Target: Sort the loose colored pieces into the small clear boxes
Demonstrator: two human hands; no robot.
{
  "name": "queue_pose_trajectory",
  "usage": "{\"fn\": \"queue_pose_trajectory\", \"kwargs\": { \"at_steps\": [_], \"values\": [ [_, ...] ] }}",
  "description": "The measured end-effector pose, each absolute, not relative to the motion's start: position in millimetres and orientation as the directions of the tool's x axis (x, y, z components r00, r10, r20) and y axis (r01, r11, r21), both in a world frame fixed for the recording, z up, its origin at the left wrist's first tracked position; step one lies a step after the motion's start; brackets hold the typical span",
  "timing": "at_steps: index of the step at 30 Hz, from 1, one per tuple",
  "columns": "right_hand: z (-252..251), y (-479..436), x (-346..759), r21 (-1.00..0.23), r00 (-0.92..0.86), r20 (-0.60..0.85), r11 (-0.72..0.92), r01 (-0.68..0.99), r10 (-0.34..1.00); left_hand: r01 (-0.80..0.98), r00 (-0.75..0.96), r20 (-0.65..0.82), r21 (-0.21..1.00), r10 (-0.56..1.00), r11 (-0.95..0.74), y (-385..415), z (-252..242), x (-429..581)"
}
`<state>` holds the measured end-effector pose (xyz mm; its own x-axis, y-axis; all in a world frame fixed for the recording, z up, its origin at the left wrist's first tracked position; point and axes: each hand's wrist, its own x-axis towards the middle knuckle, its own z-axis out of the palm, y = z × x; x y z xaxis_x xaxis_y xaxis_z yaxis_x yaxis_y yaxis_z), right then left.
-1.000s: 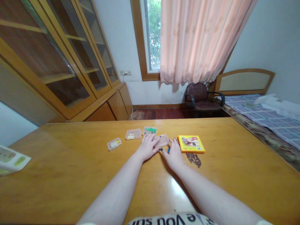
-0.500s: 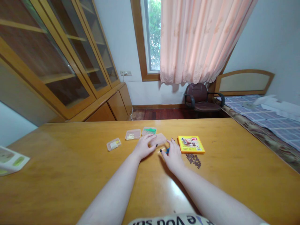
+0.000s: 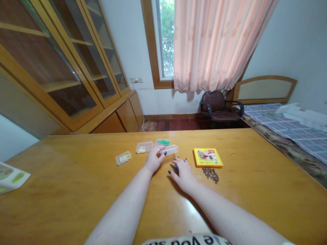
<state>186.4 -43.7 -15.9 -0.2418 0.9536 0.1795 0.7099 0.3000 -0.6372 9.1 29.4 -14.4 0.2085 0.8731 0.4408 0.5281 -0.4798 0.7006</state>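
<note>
My left hand (image 3: 154, 159) grips a small clear plastic box (image 3: 170, 149) by its near left end and holds it just above the wooden table (image 3: 76, 177). My right hand (image 3: 182, 173) lies flat on the table with fingers spread, over small blue pieces (image 3: 175, 168) that it mostly hides. To the right lie a yellow booklet (image 3: 207, 157) and a pile of small dark pieces (image 3: 211, 174). Behind my left hand sit a box with green pieces (image 3: 162, 142), a box with pale pieces (image 3: 144, 147) and a third clear box (image 3: 123, 158).
A white and green carton (image 3: 11, 176) lies at the table's left edge. Beyond the table stand a glass-fronted wooden cabinet (image 3: 63, 68), a dark office chair (image 3: 217, 105) under a curtained window and a bed (image 3: 293, 126) at the right.
My left hand has pulled the clear box away to the left and back. My right hand has let go of it and slid nearer to me, flat over the blue pieces.
</note>
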Motion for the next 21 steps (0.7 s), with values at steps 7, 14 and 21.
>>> {"fn": "queue_pose_trajectory", "kwargs": {
  "at_steps": [7,14,21],
  "values": [
    [-15.0,-42.4,187.6,-0.521,-0.204,0.08,0.215,0.826,0.976,0.531,0.186,0.464,0.694,0.866,-0.486,29.8,-11.9,9.5],
    [-9.3,-54.2,185.7,-0.53,-0.613,0.067,0.549,0.646,0.787,0.543,0.205,0.464,0.679,0.862,-0.495,27.7,-8.6,11.2],
    [-6.1,-61.1,184.2,-0.58,-0.734,0.088,0.634,0.513,0.674,0.547,0.211,0.463,0.674,0.861,-0.496,27.7,-8.8,10.6]
  ]
}}
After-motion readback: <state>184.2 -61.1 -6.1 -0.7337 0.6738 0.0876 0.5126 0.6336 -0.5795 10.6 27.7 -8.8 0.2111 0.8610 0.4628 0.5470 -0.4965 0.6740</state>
